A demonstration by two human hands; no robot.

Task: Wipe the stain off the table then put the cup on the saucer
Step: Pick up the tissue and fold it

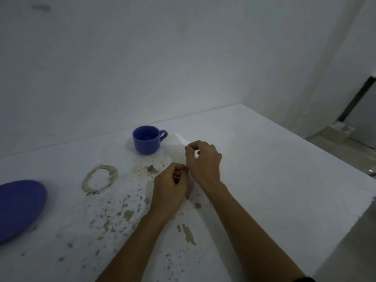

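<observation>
At the white table's (274, 159) left edge lies the blue saucer (19, 206); the brown ring-shaped stain (99, 179) remains, so wiping seems not begun. The blue ceramic cup (147, 139) stands near the far edge. Left hand (171, 190) and right hand (204, 161) pinch a thin white tissue (183, 139), fingers nearly closed; next, press it onto the ring.

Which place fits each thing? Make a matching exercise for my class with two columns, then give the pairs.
Things:
1. cup
2. saucer
3. ring stain
4. tissue

Places:
A. at the left edge of the view
B. pinched in the right hand
C. upright at the back of the table
D. between saucer and cup

Pairs: 1-C, 2-A, 3-D, 4-B
</observation>
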